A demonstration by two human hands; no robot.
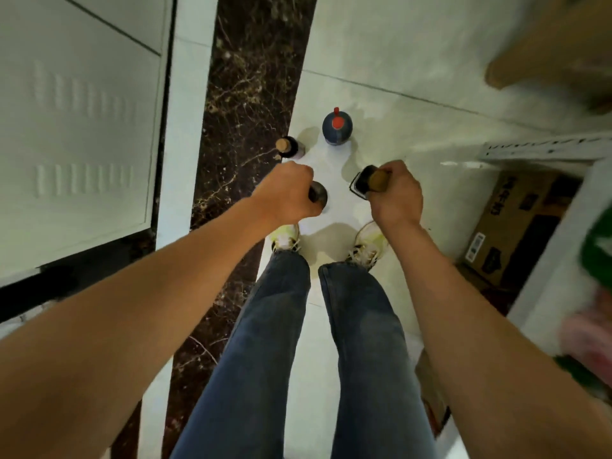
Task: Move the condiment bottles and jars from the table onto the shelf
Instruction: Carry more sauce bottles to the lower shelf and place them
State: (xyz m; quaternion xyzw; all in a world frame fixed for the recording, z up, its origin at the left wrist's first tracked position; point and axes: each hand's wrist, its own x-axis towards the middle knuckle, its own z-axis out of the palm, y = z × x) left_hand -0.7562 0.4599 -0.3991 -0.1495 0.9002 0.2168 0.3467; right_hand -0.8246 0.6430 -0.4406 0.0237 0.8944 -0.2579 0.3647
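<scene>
View is straight down at a pale tiled floor [381, 61]; landmark for all positions: the red-capped bottle [337, 127], which stands upright on the tile.

Grey cabinet door [82, 127] with vent slots: far left of the red-capped bottle, beyond a dark marble strip [245, 77] in the floor. Person's legs in blue jeans [281, 342], pale shoes [366, 241], below the landmark in frame. Cardboard box [516, 223] with dark print: lower right of it, under a white ledge.

Left hand [288, 193]: below and left of the landmark, fingers curled round the top of a dark bottle [318, 194]; only its rounded shoulder shows. Whether it touches the floor, cannot tell.

Right hand [394, 193]: below and right of the landmark, gripping a dark bottle with a tan cap [367, 182] by the neck, tilted, base pointing left.

Small bottle with a cork-coloured cap [288, 146]: just left of the landmark, at the marble strip's edge, untouched.
</scene>
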